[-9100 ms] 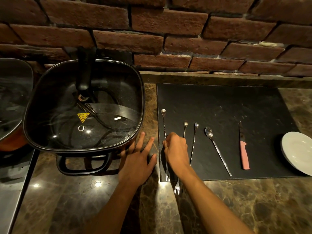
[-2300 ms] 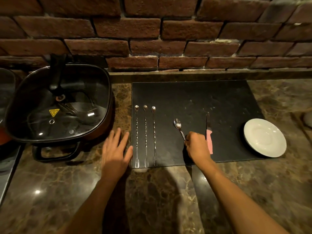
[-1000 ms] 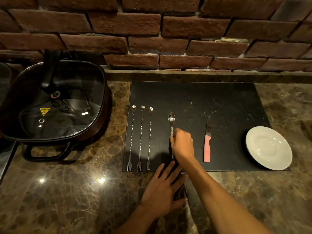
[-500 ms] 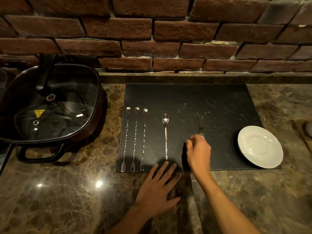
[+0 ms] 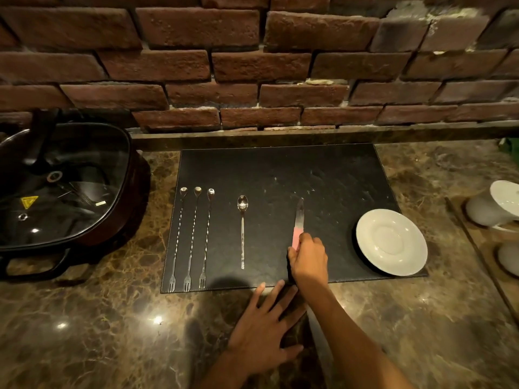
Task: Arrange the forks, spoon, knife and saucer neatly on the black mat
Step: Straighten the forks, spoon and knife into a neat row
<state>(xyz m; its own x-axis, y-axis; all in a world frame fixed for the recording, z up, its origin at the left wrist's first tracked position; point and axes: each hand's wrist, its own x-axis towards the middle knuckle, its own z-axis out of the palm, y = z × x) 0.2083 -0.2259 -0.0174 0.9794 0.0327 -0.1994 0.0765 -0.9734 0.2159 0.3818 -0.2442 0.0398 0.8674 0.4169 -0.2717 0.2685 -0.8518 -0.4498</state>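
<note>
Step in hand: straightening the pink-handled steel knife [image 5: 298,223], centre-right on the black rectangular mat [image 5: 280,169]. Right hand [image 5: 309,258] closed round its handle. Left hand [image 5: 264,329] flat, empty, lower centre. Next, likely: white round saucer [image 5: 391,242], overhanging the mat's right edge.

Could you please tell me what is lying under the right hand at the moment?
The right hand covers the knife's pink handle; blade and upper handle show above it, on the black mat. The handle's end is hidden.
</note>
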